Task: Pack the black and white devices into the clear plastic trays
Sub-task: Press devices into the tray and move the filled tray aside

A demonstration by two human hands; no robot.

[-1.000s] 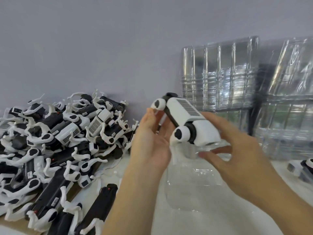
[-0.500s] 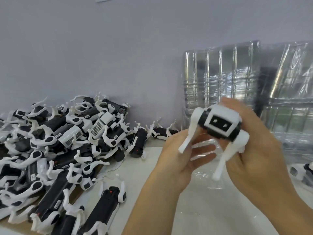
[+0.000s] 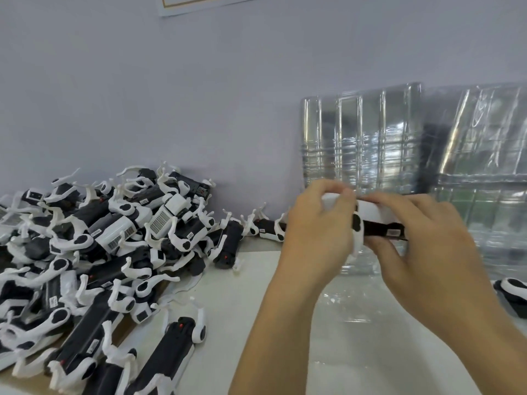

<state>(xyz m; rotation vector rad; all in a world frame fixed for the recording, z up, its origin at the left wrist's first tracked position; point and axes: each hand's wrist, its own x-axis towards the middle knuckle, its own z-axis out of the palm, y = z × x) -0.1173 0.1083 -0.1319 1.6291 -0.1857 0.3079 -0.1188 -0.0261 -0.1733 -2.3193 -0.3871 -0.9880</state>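
Above the desk [image 3: 236, 303], between your two hands, you hold one black and white device [image 3: 376, 223], now turned lengthwise so its black side with a small label faces you; half a second ago its square face pointed at you with the white legs hanging down. Your left hand [image 3: 319, 232] curls round its left end, and your right hand [image 3: 422, 238] grips the right end, thumb underneath. A clear plastic tray [image 3: 353, 295] lies flat just below, though its edges are hard to make out. Well to the left sits the heap of devices [image 3: 94, 246]. Stacked trays [image 3: 362, 138] lean against the wall [image 3: 171, 95] behind.
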